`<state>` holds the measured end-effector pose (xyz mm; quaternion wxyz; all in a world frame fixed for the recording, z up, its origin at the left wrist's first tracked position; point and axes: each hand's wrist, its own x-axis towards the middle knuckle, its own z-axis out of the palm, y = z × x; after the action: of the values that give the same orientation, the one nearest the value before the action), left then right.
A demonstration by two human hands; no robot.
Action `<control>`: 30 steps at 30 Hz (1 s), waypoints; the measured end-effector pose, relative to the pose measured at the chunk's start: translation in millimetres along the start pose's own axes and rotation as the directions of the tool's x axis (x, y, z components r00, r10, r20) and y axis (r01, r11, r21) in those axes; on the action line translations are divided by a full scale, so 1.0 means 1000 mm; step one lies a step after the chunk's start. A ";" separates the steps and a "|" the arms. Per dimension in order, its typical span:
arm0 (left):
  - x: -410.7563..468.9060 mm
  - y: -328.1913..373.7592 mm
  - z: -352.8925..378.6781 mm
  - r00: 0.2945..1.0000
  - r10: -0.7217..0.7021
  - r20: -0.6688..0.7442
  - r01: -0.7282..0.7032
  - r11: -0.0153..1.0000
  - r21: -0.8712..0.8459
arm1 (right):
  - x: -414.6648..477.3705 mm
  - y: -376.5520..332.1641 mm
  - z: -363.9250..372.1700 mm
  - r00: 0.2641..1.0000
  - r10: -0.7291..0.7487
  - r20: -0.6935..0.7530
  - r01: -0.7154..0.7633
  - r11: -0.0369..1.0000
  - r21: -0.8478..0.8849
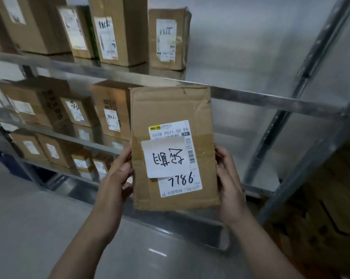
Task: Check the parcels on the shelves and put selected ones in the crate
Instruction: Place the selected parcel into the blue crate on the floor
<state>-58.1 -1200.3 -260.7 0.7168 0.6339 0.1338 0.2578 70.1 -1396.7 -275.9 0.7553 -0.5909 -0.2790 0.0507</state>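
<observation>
Parcel (170, 109) held upright, steel shelving (270, 100), cardboard boxes (129, 37), grey floor (29, 228)

Soft, even, rather dim indoor light falls on the parcel (170, 109), and its white label (175, 158) reads sharp. Left of the parcel the shelved boxes (109, 37) are smeared and out of focus; below it a small bright streak glints on the grey floor (29, 228). Right of the parcel the shelf post (270, 135) bends with wide-angle distortion, and the lower corner sinks into shadow.
</observation>
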 end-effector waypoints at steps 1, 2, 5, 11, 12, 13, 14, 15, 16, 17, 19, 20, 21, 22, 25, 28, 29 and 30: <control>-0.001 0.028 -0.002 0.999 0.034 0.019 -0.035 0.999 0.022 | 0.005 -0.025 0.009 1.000 -0.031 0.006 0.031 1.000 0.004; 0.000 0.043 -0.003 0.998 0.062 0.024 -0.063 0.997 0.042 | 0.010 -0.039 0.018 0.999 -0.044 0.005 0.044 0.999 0.020; -0.005 0.103 -0.012 0.989 0.139 0.048 -0.141 0.989 0.054 | 0.019 -0.088 0.047 0.993 -0.118 -0.006 0.118 0.992 0.032; -0.019 0.183 -0.061 0.975 0.206 0.088 -0.210 0.977 0.038 | 0.020 -0.140 0.117 0.990 -0.140 -0.014 0.141 0.989 0.039; -0.021 0.190 -0.075 0.974 0.208 0.094 -0.213 0.976 0.047 | 0.018 -0.144 0.131 0.990 -0.137 -0.015 0.138 0.990 0.040; -0.022 0.194 -0.089 0.973 0.213 0.093 -0.218 0.975 0.048 | 0.016 -0.145 0.145 0.991 -0.134 -0.009 0.134 0.990 0.035; -0.023 0.199 -0.107 0.972 0.212 0.099 -0.219 0.974 0.060 | 0.014 -0.147 0.162 0.992 -0.126 -0.001 0.126 0.991 0.033; -0.022 0.201 -0.119 0.972 0.214 0.098 -0.221 0.973 0.068 | 0.013 -0.147 0.173 0.993 -0.119 0.000 0.119 0.993 0.027; -0.020 0.207 -0.141 0.972 0.218 0.092 -0.225 0.972 0.071 | 0.013 -0.146 0.195 0.994 -0.113 0.004 0.113 0.993 0.022; -0.019 0.209 -0.159 0.971 0.222 0.086 -0.229 0.971 0.075 | 0.014 -0.143 0.212 0.994 -0.111 0.006 0.111 0.994 0.024; -0.014 0.213 -0.197 0.971 0.230 0.062 -0.234 0.970 0.068 | 0.018 -0.136 0.249 0.993 -0.117 0.024 0.117 0.993 0.014; -0.012 0.214 -0.211 0.971 0.231 0.057 -0.235 0.969 0.074 | 0.021 -0.135 0.263 0.992 -0.121 0.032 0.121 0.993 0.013; -0.011 0.214 -0.228 0.971 0.232 0.052 -0.235 0.969 0.079 | 0.024 -0.130 0.279 0.992 -0.115 0.044 0.114 0.993 0.014; -0.008 0.214 -0.251 0.972 0.232 0.039 -0.235 0.968 0.086 | 0.029 -0.124 0.301 0.993 -0.101 0.062 0.099 0.995 0.033; 0.002 0.209 -0.300 0.970 0.239 -0.036 -0.235 0.968 0.085 | 0.041 -0.109 0.350 0.989 -0.080 0.128 0.071 0.995 0.075; 0.012 0.202 -0.344 0.968 0.227 -0.105 -0.218 0.972 0.090 | 0.053 -0.091 0.397 0.979 -0.058 0.195 0.043 0.995 0.085; 0.017 0.198 -0.361 0.966 0.223 -0.130 -0.213 0.973 0.091 | 0.059 -0.080 0.415 0.975 -0.044 0.217 0.026 0.996 0.083; 0.022 0.196 -0.376 0.963 0.217 -0.160 -0.203 0.974 0.101 | 0.066 -0.070 0.431 0.971 -0.028 0.236 0.007 0.996 0.088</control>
<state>-274.1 -860.4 -126.9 0.6441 0.6499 0.1371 0.3795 -100.0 -1018.1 -124.8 0.7420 -0.5448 -0.3697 0.1260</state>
